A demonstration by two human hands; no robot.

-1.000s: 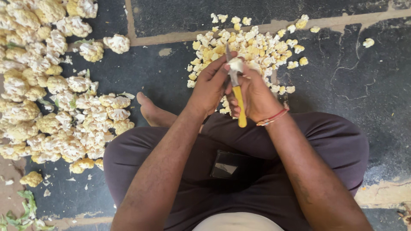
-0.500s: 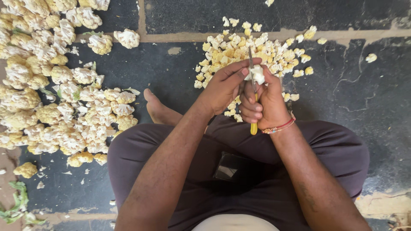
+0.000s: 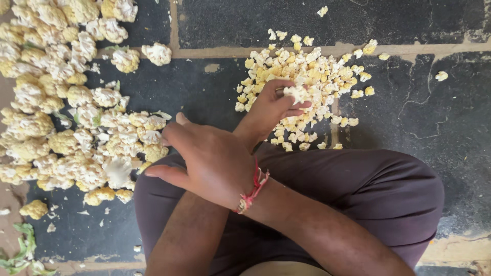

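Note:
My arms are crossed over my lap. My left hand [image 3: 273, 110] reaches right and pinches a small white cauliflower floret [image 3: 297, 93] above the pile of cut yellow-white cauliflower pieces [image 3: 307, 71]; a thin grey sliver, perhaps a blade, shows beside its fingers. My right hand [image 3: 209, 161], with a red thread bracelet [image 3: 251, 186] on the wrist, stretches left, palm down and thumb spread. It hovers close to the big heap of whole cauliflower florets [image 3: 76, 117]. Nothing shows in it, though its palm is hidden.
I sit cross-legged in dark trousers [image 3: 368, 189] on a black stone floor with pale joints [image 3: 174, 30]. Green leaf scraps [image 3: 20, 253] lie at the lower left. Stray florets [image 3: 441, 75] dot the floor to the right.
Both hands had been together over the cut pile with a yellow-handled knife. Now my right hand has swung left toward the big heap, while my left stays holding a floret.

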